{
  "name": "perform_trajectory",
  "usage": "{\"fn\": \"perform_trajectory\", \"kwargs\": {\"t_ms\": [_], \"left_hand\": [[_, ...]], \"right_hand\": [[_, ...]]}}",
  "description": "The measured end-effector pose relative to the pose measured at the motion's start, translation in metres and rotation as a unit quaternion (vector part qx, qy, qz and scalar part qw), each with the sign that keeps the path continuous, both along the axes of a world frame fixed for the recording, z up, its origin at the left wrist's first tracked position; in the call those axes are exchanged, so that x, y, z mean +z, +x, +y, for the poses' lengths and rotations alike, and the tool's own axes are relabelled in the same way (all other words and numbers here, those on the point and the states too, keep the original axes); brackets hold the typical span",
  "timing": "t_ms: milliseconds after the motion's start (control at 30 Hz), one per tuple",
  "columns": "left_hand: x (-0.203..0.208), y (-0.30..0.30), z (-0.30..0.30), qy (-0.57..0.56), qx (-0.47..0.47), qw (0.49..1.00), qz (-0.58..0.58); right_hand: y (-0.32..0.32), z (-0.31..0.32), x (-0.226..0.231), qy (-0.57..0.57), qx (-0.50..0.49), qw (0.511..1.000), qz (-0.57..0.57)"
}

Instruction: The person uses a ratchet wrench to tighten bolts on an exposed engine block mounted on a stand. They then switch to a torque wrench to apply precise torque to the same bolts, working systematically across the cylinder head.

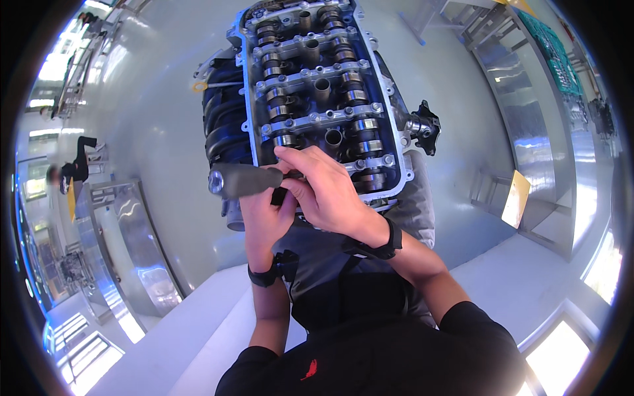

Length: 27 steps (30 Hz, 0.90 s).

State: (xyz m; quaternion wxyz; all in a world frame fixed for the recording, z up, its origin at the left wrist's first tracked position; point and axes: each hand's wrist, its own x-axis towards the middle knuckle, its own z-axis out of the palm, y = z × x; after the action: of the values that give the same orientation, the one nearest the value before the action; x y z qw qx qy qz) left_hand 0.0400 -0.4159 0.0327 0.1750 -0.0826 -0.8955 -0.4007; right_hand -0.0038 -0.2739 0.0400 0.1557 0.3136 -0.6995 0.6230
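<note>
An engine's cylinder head (pixel 321 89) with bare camshafts and several bearing caps lies in front of me. Over its near left corner is a tool with a thick dark-grey handle (pixel 244 181) and a shiny round end. The handle points left, and a dark narrow part shows at its right end. My right hand (pixel 327 191) pinches the tool by this narrow part, index finger reaching over the camshafts. Below the handle, my left hand (pixel 264 214) is closed close to the right one, its thumb bent. The handle and right hand hide what the left fingers hold.
A black intake manifold (pixel 226 112) runs along the engine's left side. A dark fitting (pixel 426 127) juts out on the right. Metal benches stand at both sides, the right one bearing a green tool tray (pixel 551 53). Another person (pixel 72 171) is far left.
</note>
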Motion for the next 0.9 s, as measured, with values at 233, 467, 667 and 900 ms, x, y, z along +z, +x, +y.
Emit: {"fn": "perform_trajectory", "kwargs": {"t_ms": [233, 467, 667, 900], "left_hand": [[-0.004, -0.002, 0.004, -0.089, 0.061, 0.994, 0.005], [0.0, -0.002, 0.005, -0.089, 0.047, 0.995, 0.015], [0.008, -0.009, 0.009, -0.016, 0.018, 1.0, 0.013], [0.011, -0.007, 0.01, -0.022, 0.025, 0.999, 0.017]], "right_hand": [[0.001, 0.001, 0.011, 0.064, 0.014, 0.997, -0.028], [-0.003, -0.001, 0.001, 0.055, 0.007, 0.998, 0.027], [0.006, 0.006, -0.013, -0.173, -0.063, 0.977, -0.105], [0.006, 0.008, -0.014, -0.191, -0.075, 0.975, -0.087]]}}
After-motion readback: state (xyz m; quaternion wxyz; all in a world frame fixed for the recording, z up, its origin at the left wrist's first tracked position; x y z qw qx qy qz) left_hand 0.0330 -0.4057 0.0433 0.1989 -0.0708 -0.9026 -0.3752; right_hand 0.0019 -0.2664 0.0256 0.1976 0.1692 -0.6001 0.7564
